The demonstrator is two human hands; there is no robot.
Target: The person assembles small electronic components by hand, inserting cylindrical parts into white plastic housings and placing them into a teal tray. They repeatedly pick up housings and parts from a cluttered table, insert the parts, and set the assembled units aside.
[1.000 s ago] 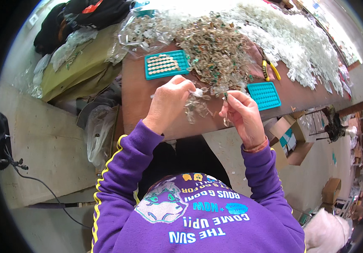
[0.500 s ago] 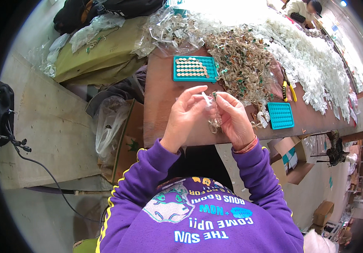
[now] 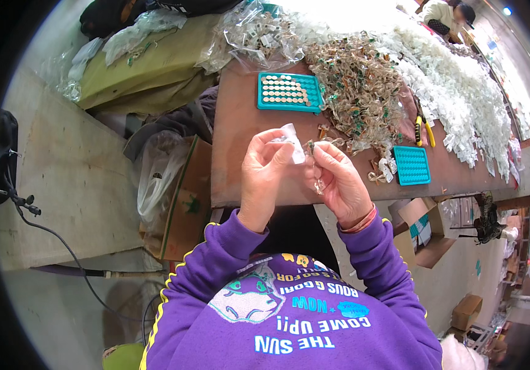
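My left hand (image 3: 264, 169) pinches a small white piece (image 3: 291, 143), thin like a plastic or paper tag, between thumb and fingers. Close beside it, my right hand (image 3: 340, 179) is closed on a small clear plastic piece (image 3: 318, 185) with a dark tip; its exact kind is too small to make out. Both hands hover over the table's near edge. Beyond them lies a teal tray (image 3: 314, 85) partly filled with rows of round, pale metal discs (image 3: 280, 94). To the right of the tray rises a heap of tangled clear, brown and green pieces (image 3: 357, 86).
A second teal tray (image 3: 411, 165) lies at right, below yellow-handled pliers (image 3: 424, 128). White pieces (image 3: 456, 105) are piled along the table (image 3: 234, 154). At left stand a cardboard box (image 3: 186, 209) and a plastic bag (image 3: 163, 176). Another person (image 3: 447, 17) sits at the far right.
The white piece in my left hand has turned upward and shows more of its face. My hands have drawn slightly apart, and the clear piece hangs differently below my right fingers.
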